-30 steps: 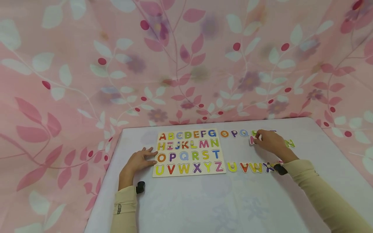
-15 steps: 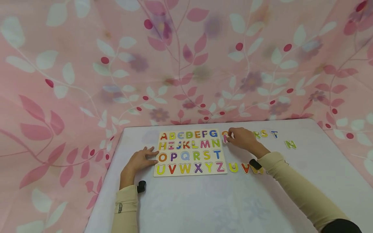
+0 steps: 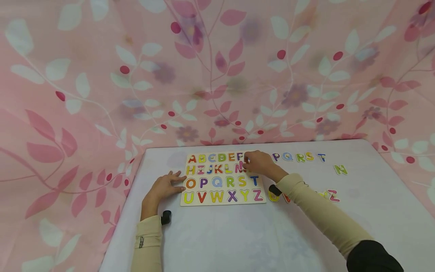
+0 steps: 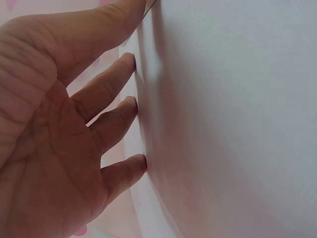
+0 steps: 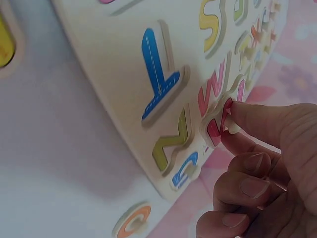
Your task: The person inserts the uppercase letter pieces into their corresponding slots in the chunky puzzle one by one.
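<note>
so the right grip point(image 3: 263, 164) has the pink m piece point(image 5: 214, 132) pinched between thumb and index finger, seemingly by the little white knob, which makes sense since that keeps skin off the rim and lets the shape drop in flat. the piece is tilted over the board point(image 3: 223, 189), right by the pink m recess point(image 5: 212, 88) in the second row, so not seated yet; can't tell if its edge is touching. the other fingers are curled back, i guess so they don't block the slot. left grip point(image 3: 165, 187) isn't grasping anything, just fingers spread on the counter point(image 3: 221, 238) at the board's left edge, probably a brace so it doesn't slide. a through l look seated. the loose letters lie off to the right in rough alphabet order, like the blue q piece point(image 3: 287, 156) up top and the pink z piece point(image 3: 334, 195) lower down, prob so each one's easy to find. the green n piece point(image 3: 341, 169) sits apart, near the t piece point(image 3: 321, 157).
</note>
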`<state>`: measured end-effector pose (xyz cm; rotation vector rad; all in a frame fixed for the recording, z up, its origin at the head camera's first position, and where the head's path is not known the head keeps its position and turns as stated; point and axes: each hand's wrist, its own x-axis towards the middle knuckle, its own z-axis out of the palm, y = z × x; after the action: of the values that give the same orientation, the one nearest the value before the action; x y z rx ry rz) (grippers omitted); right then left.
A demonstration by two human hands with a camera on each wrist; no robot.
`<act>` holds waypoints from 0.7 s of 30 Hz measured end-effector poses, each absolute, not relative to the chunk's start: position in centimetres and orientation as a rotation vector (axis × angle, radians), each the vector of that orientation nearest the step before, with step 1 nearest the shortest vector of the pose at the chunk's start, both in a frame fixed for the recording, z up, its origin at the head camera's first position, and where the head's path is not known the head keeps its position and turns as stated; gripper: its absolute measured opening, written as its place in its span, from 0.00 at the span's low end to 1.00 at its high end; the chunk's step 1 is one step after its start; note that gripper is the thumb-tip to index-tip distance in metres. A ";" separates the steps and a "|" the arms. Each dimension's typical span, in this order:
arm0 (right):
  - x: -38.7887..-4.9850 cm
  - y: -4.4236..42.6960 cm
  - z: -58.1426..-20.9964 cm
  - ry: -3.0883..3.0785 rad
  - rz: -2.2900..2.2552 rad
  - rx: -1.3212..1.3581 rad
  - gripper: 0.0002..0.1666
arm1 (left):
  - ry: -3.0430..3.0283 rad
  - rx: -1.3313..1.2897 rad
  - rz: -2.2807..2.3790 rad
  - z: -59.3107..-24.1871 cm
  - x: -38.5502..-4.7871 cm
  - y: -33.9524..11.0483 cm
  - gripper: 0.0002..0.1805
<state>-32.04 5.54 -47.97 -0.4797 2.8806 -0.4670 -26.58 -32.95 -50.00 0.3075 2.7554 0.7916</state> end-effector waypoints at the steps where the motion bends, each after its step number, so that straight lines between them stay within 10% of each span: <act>1: -32.1 5.3 -48.1 2.880 -0.464 -0.485 0.10 | 2.755 0.302 0.795 -50.0 -26.6 -32.9 0.29; 21: -31.9 3.7 -48.6 2.872 -0.367 -0.533 0.11 | 2.753 0.301 0.785 -49.6 -26.4 -32.8 0.29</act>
<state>-31.95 3.66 -48.63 -0.5325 2.8719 -0.3674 -26.41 -32.76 -49.63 0.3009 2.7529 0.7852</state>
